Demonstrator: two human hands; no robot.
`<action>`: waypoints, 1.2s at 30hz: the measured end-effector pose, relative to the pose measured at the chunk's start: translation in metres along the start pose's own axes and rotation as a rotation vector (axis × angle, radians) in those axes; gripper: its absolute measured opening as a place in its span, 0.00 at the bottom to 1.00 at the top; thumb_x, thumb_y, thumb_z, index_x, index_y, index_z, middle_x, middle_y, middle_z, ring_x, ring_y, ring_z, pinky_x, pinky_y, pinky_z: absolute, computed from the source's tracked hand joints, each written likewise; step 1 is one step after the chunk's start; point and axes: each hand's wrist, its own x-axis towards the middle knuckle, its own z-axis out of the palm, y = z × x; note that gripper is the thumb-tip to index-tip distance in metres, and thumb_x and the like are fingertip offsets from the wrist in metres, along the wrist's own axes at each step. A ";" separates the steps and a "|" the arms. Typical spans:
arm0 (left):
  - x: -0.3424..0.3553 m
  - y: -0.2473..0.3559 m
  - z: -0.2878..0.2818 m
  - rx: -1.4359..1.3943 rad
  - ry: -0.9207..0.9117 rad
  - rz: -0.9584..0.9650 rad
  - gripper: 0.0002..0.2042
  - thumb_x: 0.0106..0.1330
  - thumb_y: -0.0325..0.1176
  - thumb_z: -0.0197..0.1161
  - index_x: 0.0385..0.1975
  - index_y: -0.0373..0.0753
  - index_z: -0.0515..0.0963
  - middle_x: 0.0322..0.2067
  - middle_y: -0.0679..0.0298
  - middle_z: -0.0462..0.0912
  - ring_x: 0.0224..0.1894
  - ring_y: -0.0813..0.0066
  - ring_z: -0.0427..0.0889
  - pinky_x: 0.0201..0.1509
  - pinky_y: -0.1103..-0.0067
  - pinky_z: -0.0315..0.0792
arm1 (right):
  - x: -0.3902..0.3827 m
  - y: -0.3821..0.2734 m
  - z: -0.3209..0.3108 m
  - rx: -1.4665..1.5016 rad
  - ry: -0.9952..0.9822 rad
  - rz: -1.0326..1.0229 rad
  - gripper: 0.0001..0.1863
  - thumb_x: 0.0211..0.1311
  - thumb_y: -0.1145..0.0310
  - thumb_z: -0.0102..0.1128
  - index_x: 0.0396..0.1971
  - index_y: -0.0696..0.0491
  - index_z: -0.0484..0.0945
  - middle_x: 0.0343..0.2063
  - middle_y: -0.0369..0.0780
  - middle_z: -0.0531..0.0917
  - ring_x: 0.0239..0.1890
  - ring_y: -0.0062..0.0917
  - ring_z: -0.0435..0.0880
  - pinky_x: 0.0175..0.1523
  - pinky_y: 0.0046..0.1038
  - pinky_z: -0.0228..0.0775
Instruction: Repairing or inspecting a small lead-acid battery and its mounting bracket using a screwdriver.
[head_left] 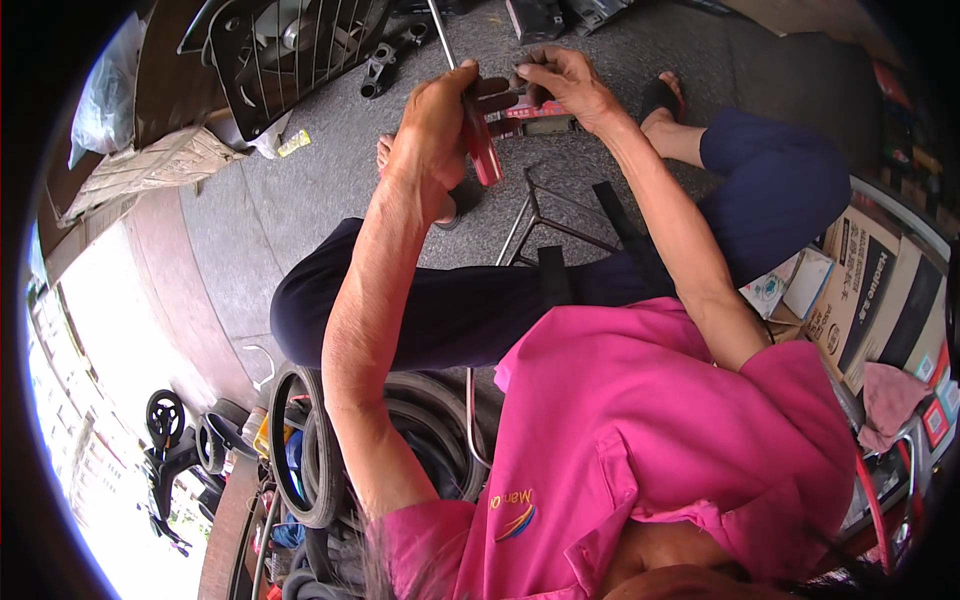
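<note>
My left hand (pixel 440 130) grips a red-handled screwdriver (pixel 482 150), its long metal shaft pointing away from me toward the top of the view. Just to its right, my right hand (pixel 565 85) has its fingers curled with thumb and forefinger close together; whatever is at the fingertips is too small to make out. Under both hands, partly hidden, lies a red and grey object (pixel 547 124) on the ground. A thin metal frame with legs (pixel 535 215) stands between my bare-toed, sandalled feet.
A wire rack (pixel 255 75) and dark metal parts (pixel 378 68) lie ahead. Plastic bags (pixel 105 100) are at left. Coiled tyres (pixel 300 450) and wheeled parts (pixel 165 420) are at lower left, cardboard boxes (pixel 855 290) at right. My knees are spread wide across the paved floor (pixel 230 220).
</note>
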 end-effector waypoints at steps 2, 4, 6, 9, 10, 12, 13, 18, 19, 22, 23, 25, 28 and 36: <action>0.000 0.006 -0.002 0.070 -0.006 0.071 0.14 0.69 0.37 0.41 0.26 0.36 0.68 0.39 0.48 0.78 0.45 0.58 0.77 0.50 0.67 0.68 | 0.004 0.038 -0.006 -0.122 0.052 0.036 0.09 0.57 0.68 0.59 0.31 0.60 0.77 0.22 0.36 0.80 0.21 0.15 0.77 0.26 0.20 0.71; -0.003 0.013 -0.008 0.124 -0.120 0.131 0.13 0.69 0.37 0.42 0.28 0.36 0.68 0.40 0.48 0.78 0.45 0.59 0.77 0.48 0.70 0.70 | 0.002 0.071 -0.003 -0.270 0.074 0.169 0.11 0.54 0.67 0.62 0.30 0.61 0.78 0.18 0.36 0.80 0.17 0.16 0.77 0.22 0.21 0.69; -0.012 0.023 0.002 0.072 -0.120 0.100 0.12 0.69 0.37 0.43 0.31 0.35 0.69 0.42 0.48 0.78 0.43 0.62 0.78 0.45 0.73 0.71 | -0.005 0.096 0.003 -0.307 0.063 0.220 0.11 0.53 0.68 0.62 0.30 0.61 0.78 0.18 0.37 0.80 0.16 0.18 0.78 0.23 0.22 0.70; -0.017 0.025 0.001 0.073 -0.106 0.155 0.13 0.68 0.37 0.45 0.34 0.33 0.70 0.40 0.49 0.79 0.40 0.65 0.80 0.43 0.76 0.71 | -0.007 0.126 0.014 -0.410 0.031 0.274 0.09 0.50 0.71 0.62 0.29 0.60 0.79 0.18 0.38 0.81 0.18 0.19 0.80 0.26 0.23 0.72; -0.017 0.025 0.001 0.085 -0.113 0.170 0.13 0.68 0.37 0.46 0.34 0.32 0.71 0.39 0.50 0.79 0.39 0.66 0.80 0.42 0.76 0.72 | -0.008 0.131 0.017 -0.463 0.036 0.303 0.08 0.49 0.72 0.62 0.28 0.60 0.80 0.18 0.39 0.81 0.18 0.19 0.81 0.27 0.24 0.72; -0.017 0.026 0.005 0.095 -0.119 0.186 0.13 0.68 0.37 0.47 0.35 0.32 0.71 0.39 0.50 0.80 0.37 0.67 0.81 0.41 0.77 0.72 | -0.006 0.140 0.015 -0.452 0.057 0.316 0.07 0.48 0.72 0.62 0.27 0.59 0.80 0.18 0.39 0.82 0.19 0.20 0.81 0.28 0.23 0.72; -0.019 0.025 0.005 0.100 -0.115 0.194 0.14 0.67 0.36 0.48 0.39 0.29 0.70 0.37 0.50 0.80 0.35 0.67 0.81 0.40 0.76 0.73 | -0.005 0.138 0.016 -0.493 0.047 0.332 0.07 0.48 0.72 0.62 0.27 0.58 0.80 0.19 0.39 0.82 0.20 0.21 0.81 0.29 0.24 0.72; -0.021 0.025 0.008 0.118 -0.114 0.190 0.17 0.67 0.37 0.49 0.43 0.26 0.69 0.35 0.50 0.80 0.33 0.67 0.82 0.39 0.76 0.74 | -0.002 0.133 0.013 -0.609 0.009 0.344 0.08 0.47 0.70 0.63 0.29 0.56 0.81 0.23 0.40 0.83 0.25 0.24 0.82 0.34 0.26 0.72; -0.021 0.025 0.007 0.116 -0.109 0.192 0.17 0.67 0.37 0.49 0.43 0.26 0.69 0.35 0.50 0.80 0.33 0.67 0.82 0.39 0.76 0.74 | -0.003 0.129 0.015 -0.655 -0.018 0.320 0.08 0.47 0.69 0.63 0.29 0.54 0.82 0.24 0.40 0.83 0.27 0.25 0.83 0.35 0.26 0.72; -0.023 0.025 0.004 0.121 -0.092 0.192 0.17 0.67 0.38 0.49 0.44 0.26 0.69 0.35 0.51 0.80 0.33 0.67 0.82 0.39 0.76 0.74 | -0.007 0.121 0.022 -0.708 -0.048 0.268 0.09 0.46 0.68 0.63 0.30 0.53 0.82 0.27 0.40 0.83 0.31 0.27 0.83 0.38 0.27 0.73; -0.024 0.025 0.002 0.122 -0.085 0.191 0.14 0.67 0.37 0.50 0.39 0.30 0.70 0.36 0.50 0.80 0.33 0.68 0.82 0.38 0.77 0.74 | -0.008 0.118 0.025 -0.717 -0.045 0.242 0.09 0.46 0.68 0.63 0.30 0.52 0.82 0.28 0.40 0.83 0.32 0.27 0.83 0.38 0.27 0.73; -0.018 0.021 0.004 0.119 -0.104 0.185 0.11 0.66 0.36 0.50 0.34 0.33 0.71 0.36 0.49 0.80 0.33 0.68 0.82 0.38 0.79 0.74 | -0.010 0.116 0.018 -0.749 -0.034 0.263 0.09 0.46 0.68 0.63 0.31 0.52 0.82 0.28 0.40 0.83 0.32 0.27 0.83 0.38 0.27 0.73; -0.008 0.017 0.011 0.099 -0.121 0.160 0.11 0.66 0.36 0.50 0.35 0.33 0.71 0.36 0.49 0.80 0.33 0.68 0.82 0.38 0.79 0.74 | -0.011 0.115 0.007 -0.773 -0.013 0.300 0.09 0.47 0.68 0.62 0.31 0.52 0.82 0.28 0.40 0.83 0.33 0.27 0.83 0.39 0.27 0.73; -0.025 0.023 0.000 0.150 -0.085 0.189 0.12 0.66 0.36 0.52 0.38 0.32 0.71 0.36 0.50 0.80 0.34 0.68 0.82 0.38 0.79 0.74 | -0.011 0.100 0.047 -0.987 -0.034 0.218 0.08 0.49 0.66 0.60 0.28 0.52 0.82 0.29 0.44 0.83 0.35 0.34 0.82 0.41 0.32 0.73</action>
